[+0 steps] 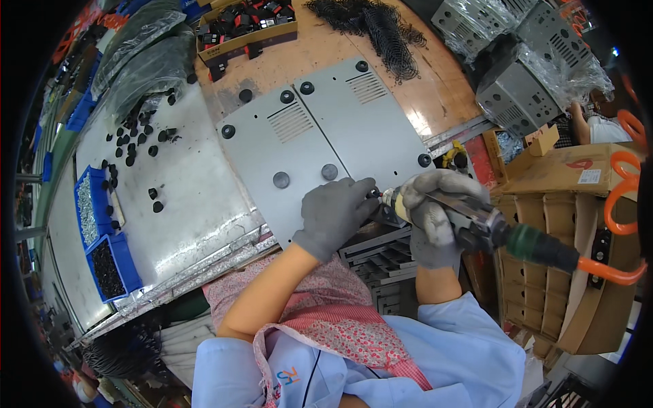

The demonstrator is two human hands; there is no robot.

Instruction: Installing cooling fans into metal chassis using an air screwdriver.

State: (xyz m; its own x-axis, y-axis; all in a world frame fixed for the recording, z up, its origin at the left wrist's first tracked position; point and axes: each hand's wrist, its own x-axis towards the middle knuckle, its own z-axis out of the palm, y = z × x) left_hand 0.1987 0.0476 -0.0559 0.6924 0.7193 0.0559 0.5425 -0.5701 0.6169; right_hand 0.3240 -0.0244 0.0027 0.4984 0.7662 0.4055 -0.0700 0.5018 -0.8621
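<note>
My gloved right hand [439, 211] is wrapped around an air screwdriver [476, 223] with a green rear end and an orange coiled hose. The tool lies nearly level, its tip pointing left. My gloved left hand [337, 212] has its fingers pinched together at that tip, by a small dark piece [373, 193] that I cannot make out clearly. Under the hands lie two grey metal panels [265, 160], side by side, with vent slots. Black round rubber feet [228, 131] sit near their corners. Two grey discs [329, 171] rest on the panels just beyond my left hand.
Loose black feet [130, 149] are scattered on the left metal tabletop. Blue bins hold silver screws [86, 211] and dark screws [104, 268]. A carton of black and red parts [248, 37] stands at the back. Wrapped grey housings [520, 88] and a divided cardboard box [568, 177] are right.
</note>
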